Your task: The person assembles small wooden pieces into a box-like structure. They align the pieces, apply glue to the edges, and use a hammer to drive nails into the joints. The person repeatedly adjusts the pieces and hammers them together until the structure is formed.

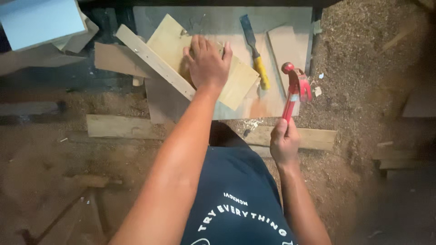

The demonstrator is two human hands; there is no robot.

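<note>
Pressing flat, left hand (pixel 207 61) pins plywood (pixel 227 79); right hand (pixel 284 143) raises red hammer (pixel 295 88).

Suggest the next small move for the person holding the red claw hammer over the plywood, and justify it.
Probably bring the red claw hammer down over the pale plywood square: the right hand holds it raised and off to the side, while the left hand presses the plywood flat against the light wooden batten.

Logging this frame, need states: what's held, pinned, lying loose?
Left hand: flat, pressing on the plywood piece.
Plywood piece: pinned, lying tilted across the wood strip.
Right hand: closed round the hammer handle.
Red hammer: held, head raised.
Chisel: lying loose, untouched.
</note>
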